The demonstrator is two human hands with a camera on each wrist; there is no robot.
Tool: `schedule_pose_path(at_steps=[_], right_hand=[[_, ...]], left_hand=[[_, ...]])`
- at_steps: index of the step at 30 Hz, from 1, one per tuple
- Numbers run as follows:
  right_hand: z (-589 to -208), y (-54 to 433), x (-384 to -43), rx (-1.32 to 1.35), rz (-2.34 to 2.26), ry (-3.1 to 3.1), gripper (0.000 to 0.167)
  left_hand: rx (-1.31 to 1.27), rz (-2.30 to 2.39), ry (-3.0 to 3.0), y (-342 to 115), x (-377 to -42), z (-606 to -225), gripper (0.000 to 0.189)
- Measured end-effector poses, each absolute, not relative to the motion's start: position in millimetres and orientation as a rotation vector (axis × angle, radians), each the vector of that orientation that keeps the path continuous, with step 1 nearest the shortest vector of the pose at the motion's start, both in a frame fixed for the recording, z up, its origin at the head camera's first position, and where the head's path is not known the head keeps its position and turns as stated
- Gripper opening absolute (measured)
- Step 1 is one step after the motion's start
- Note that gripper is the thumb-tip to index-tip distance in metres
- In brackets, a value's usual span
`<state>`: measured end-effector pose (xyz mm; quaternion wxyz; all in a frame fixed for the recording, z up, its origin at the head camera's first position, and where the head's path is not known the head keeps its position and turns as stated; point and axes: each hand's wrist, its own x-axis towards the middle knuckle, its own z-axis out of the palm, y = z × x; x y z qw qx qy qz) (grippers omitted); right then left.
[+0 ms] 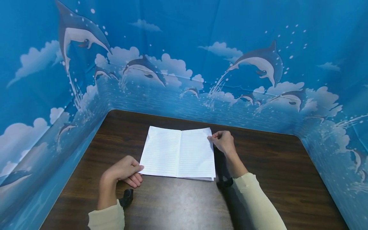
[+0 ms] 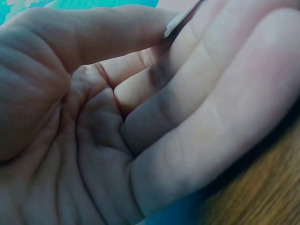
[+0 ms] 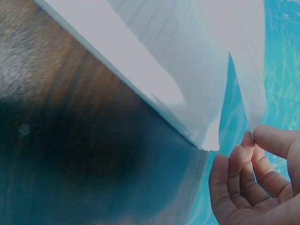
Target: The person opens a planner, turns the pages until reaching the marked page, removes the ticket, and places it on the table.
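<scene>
An open notebook with white ruled pages lies on the dark wooden table. My left hand pinches its lower left corner between thumb and fingers, the other fingers loosely bent below it. In the left wrist view a sliver of paper shows between the thumb and the fingers. At the upper right edge of the notebook, my right hand pinches a page. In the right wrist view that lifted page stands apart from the pages beneath, its corner held between thumb and index finger.
The wooden table extends on both sides of the notebook. A blue curtain printed with dolphins and clouds hangs around the table's back and sides. Dark wrist-worn devices sit at both cuffs.
</scene>
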<state>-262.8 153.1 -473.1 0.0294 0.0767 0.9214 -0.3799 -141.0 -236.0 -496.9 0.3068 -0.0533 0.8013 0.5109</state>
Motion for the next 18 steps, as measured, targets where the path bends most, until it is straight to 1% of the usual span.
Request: schedule_pose_path(at_steps=[12,18], right_hand=[[-452,149,-261,0.139,-1.177,2.891,0.023],[-439,137,-261,0.149,-1.25,2.838,0.025]], left_hand=[[-0.139,1.349,2.126,-234,-142,-501,0.025],[-0.145,1.348,2.131,-237,-140,-497,0.024]])
